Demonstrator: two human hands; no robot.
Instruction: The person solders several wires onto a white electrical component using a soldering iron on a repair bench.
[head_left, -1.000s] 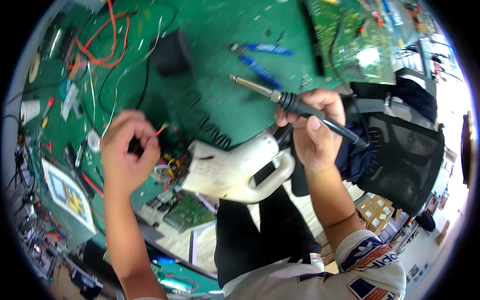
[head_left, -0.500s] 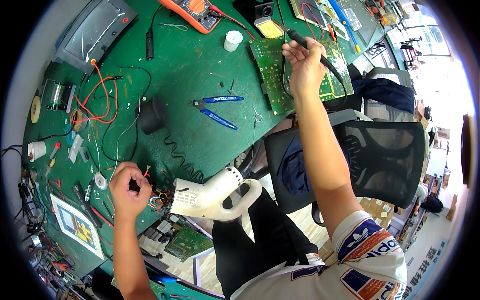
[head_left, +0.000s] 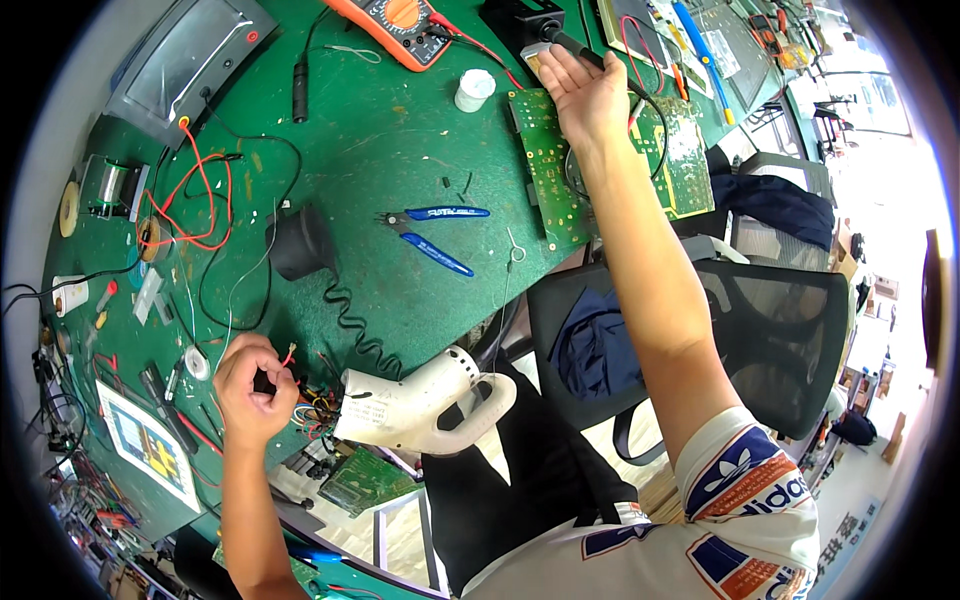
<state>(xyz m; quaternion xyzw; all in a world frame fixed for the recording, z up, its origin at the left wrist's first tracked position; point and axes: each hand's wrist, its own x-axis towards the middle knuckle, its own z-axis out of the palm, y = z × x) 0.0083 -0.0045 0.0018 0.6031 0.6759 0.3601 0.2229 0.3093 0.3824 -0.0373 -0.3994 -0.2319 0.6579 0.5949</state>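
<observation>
My right hand (head_left: 590, 100), palm turned up and fingers stretched, has the black handle of a soldering iron (head_left: 578, 46) between thumb and fingers. The iron's front end is at the black stand (head_left: 530, 22); its cable loops past my wrist over a green circuit board (head_left: 552, 185). My left hand (head_left: 255, 392) is closed round wires, and a reddish wire end (head_left: 291, 352) sticks up from it. What else lies inside the fist is dark and hard to make out. Coloured wires (head_left: 318, 408) run from there into the open end of a white handled housing (head_left: 400, 405).
Blue-handled cutters (head_left: 438, 240) lie opened mid-table. Near them are a black cup-shaped part (head_left: 300, 242) with a coiled cord, and a white tub (head_left: 474, 90). An orange multimeter (head_left: 400, 25) is at the back. A mesh chair (head_left: 770, 335) stands to the right.
My right hand has moved up and slightly left, bringing the soldering iron to the stand; its fingers have straightened. My left hand keeps its closed grip on the wires.
</observation>
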